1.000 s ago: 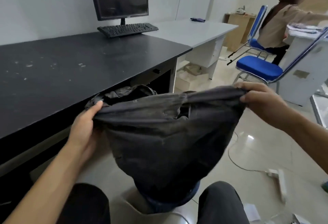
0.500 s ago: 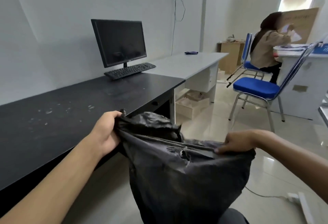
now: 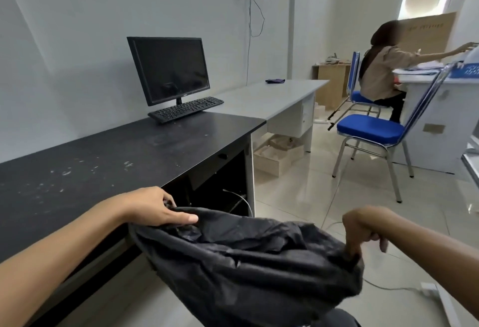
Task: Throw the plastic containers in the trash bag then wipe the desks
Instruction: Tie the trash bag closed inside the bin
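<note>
A black trash bag (image 3: 248, 269) hangs low in front of me, crumpled, beside the black desk (image 3: 108, 163). My left hand (image 3: 158, 207) holds the bag's left rim at the desk's front edge. My right hand (image 3: 363, 230) pinches the bag's right rim with thumb and fingers. The desk top is dusty with white specks. A grey desk (image 3: 267, 96) adjoins it further back. No plastic containers are in sight.
A monitor (image 3: 168, 70) and keyboard (image 3: 185, 112) stand on the black desk's far end. A small dark item (image 3: 275, 81) lies on the grey desk. A blue chair (image 3: 373, 132) stands to the right, a seated person (image 3: 381, 72) beyond. Cables and a power strip (image 3: 435, 293) lie on the floor.
The view has risen and the bag has dropped lower in frame. Its mouth, stretched wide a second ago, is now slack and crumpled. Both hands still hold its rim.
</note>
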